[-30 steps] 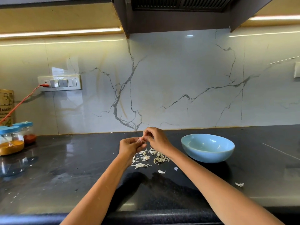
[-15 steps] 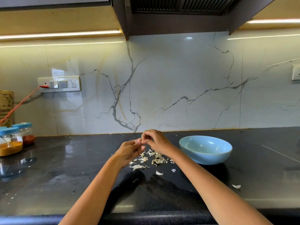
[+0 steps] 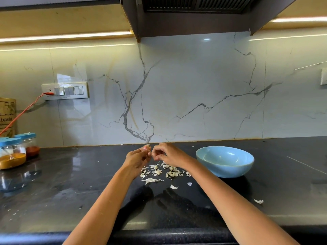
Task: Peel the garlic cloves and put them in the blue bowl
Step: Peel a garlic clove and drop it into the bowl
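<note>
My left hand (image 3: 137, 159) holds a small garlic clove (image 3: 146, 148) at its fingertips, above the black counter. My right hand (image 3: 169, 153) is close beside it, its fingers curled and pinching at the clove's skin. Most of the clove is hidden by my fingers. Below both hands lies a heap of pale garlic peels (image 3: 159, 172). The blue bowl (image 3: 224, 162) stands on the counter just right of my right hand; what lies inside it is not visible from here.
Blue-lidded spice jars (image 3: 13, 152) stand at the far left by the marble backsplash, under a switch panel (image 3: 64, 91) with an orange cable. Stray peel bits (image 3: 258, 201) lie on the counter (image 3: 70, 183) to the right and front.
Both hands stay together over the peels; the fingers have shifted slightly on the clove. The view has tilted a little.
</note>
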